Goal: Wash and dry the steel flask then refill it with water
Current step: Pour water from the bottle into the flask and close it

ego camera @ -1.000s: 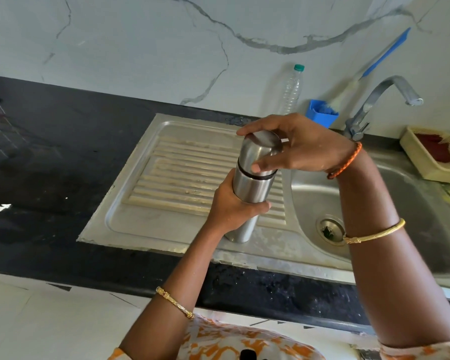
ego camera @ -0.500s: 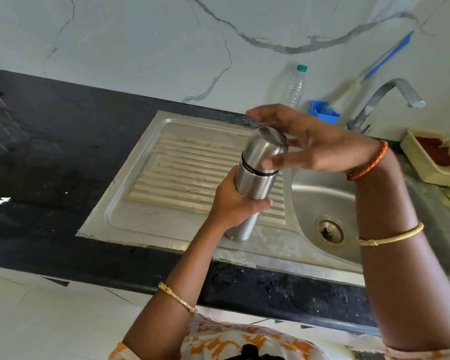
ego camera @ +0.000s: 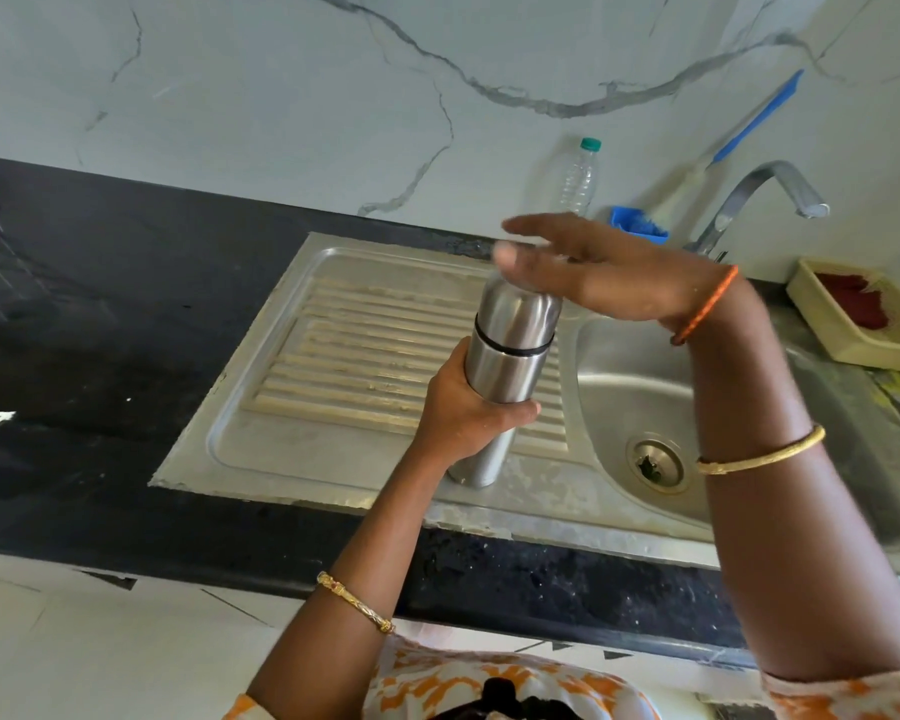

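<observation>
Steel flask (ego camera: pixel 510 356) stands on the drainboard (ego camera: pixel 333 356) of the sink (ego camera: pixel 640 376), just left of the basin, base down near the drainboard's front edge. Cap still on, a dark ring marking the joint between cap and body.

Left hand (ego camera: pixel 468 413) grips the body just below that ring, fingers curled round it, thumb across the near face. Right hand (ego camera: pixel 609 280) lies over the cap, fingers (ego camera: pixel 536 228) straight and held close together; the palm seems to touch the cap's top, though motion blur makes contact hard to confirm. It pinches nothing.

Handling, as a judgement: rigid polished steel, not fragile, likely dents if dropped. The smooth wall will be slippery once wet or soapy. Weight unknown, since the contents cannot be seen. Best hold is a full wrap round the mid-body, as the left hand has it, with the other hand on the cap for turning. The cap's domed top gives little purchase to a flat palm; curling fingers round its side would turn it better.

Long axis near vertical, leaning slightly with the top toward the basin and the back wall. Cap end up, base on the drainboard.

Tap (ego camera: pixel 765 194) behind the basin, well apart from the flask. Washing not yet begun, by the look of it.
</observation>
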{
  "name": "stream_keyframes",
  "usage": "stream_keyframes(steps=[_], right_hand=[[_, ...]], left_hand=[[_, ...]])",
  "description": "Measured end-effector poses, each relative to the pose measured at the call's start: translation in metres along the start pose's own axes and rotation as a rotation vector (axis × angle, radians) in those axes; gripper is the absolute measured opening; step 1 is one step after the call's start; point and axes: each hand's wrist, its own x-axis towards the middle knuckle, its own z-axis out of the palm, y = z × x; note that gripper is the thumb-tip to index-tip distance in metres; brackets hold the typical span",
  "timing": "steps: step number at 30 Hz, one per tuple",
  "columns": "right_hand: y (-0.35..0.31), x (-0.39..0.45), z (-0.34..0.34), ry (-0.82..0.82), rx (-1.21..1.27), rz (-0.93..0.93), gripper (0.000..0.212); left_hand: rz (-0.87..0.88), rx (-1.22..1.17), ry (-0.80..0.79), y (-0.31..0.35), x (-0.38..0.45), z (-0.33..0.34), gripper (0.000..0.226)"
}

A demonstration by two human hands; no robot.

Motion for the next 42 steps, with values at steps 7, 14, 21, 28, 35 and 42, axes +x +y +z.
stream_keyframes(steps=[7,14,21,28,35,42], right_hand=[[0.005,0.001,-0.001,-0.009,-0.273,-0.094,0.044],[0.000,0.003,0.007,0.103,-0.205,0.109,0.100],[0.001,0.001,0.007,-0.001,-0.317,-0.017,0.051],[0.005,0.006,0.019,0.346,-0.307,0.225,0.087],[0.027,-0.009,0.005,-0.122,0.071,-0.232,0.067],[0.024,0.003,0.019,0.334,-0.022,-0.044,0.065]], left_hand=[[0.001,0.002,-0.010,0.002,0.002,0.001,0.057],[0.003,0.004,-0.007,0.002,0.001,-0.001,0.057],[-0.003,0.008,-0.002,0.001,0.000,0.000,0.056],[-0.011,0.004,-0.016,0.002,-0.002,-0.001,0.058],[-0.008,0.014,-0.009,0.000,0.001,-0.001,0.059],[-0.016,0.021,-0.013,-0.001,0.000,-0.002,0.059]])
